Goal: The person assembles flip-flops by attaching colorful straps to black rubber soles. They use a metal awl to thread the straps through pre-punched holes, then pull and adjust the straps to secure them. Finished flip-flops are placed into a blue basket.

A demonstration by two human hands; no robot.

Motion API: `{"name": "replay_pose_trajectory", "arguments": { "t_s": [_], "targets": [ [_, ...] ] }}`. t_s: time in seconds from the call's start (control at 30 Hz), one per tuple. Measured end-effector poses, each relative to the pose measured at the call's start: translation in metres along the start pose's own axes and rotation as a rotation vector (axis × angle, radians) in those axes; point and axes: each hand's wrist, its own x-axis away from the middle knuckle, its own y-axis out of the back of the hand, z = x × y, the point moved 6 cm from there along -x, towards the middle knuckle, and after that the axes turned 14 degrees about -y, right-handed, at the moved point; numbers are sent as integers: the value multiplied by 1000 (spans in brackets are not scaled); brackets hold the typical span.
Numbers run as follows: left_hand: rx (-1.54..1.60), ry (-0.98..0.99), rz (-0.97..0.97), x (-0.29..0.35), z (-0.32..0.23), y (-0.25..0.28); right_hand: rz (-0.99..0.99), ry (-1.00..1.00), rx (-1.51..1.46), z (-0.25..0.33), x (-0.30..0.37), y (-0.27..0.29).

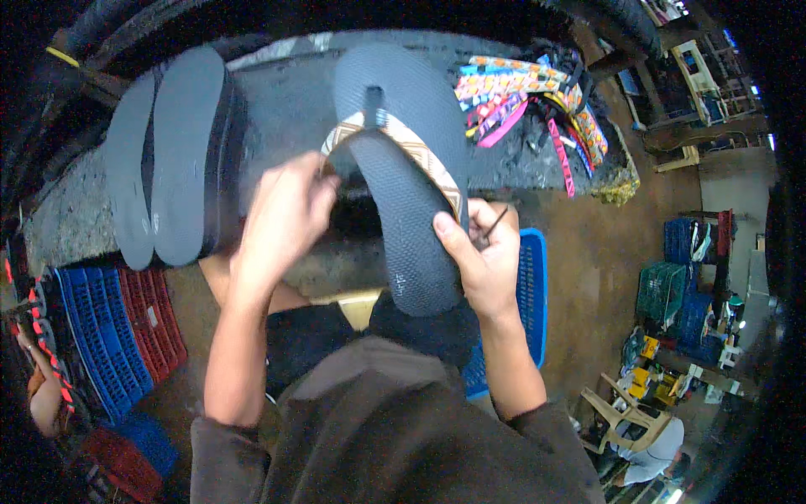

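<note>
The sandal (403, 202) extends toe over the desk (285, 109), heel past its near edge, likely for access. The right hand (489, 260) clamps its fingers on the side, presumably for steadiness; the left hand's (285, 202) blurred fingers meet the strap (426, 160), grip indeterminable.

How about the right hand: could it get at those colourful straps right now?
Probably not just yet: the right hand holds the dark sole and, apparently, a thin dark rod. The way to the colourful straps otherwise looks open.
</note>
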Motion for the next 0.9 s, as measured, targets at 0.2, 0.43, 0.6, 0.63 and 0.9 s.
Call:
{"name": "replay_pose_trajectory", "arguments": {
  "t_s": [0.2, 0.43, 0.6, 0.63, 0.9],
  "targets": [
    [1154, 143, -286, 51, -2, -68, 30, -80, -209, -8, -7, 5],
    [1078, 67, -431, 66, 21, -68, 78, -56, -127, -20, -16, -11],
    [1264, 166, -478, 75, 34, -69, 124, -85, -154, -30, -29, -26],
    [1215, 229, -502, 77, 42, -74, 128, -76, -170, -28, -32, -29],
    [1482, 659, -322, 84, 98, -126, -228, 324, 512, 9, -8, -32]
  ]
}}
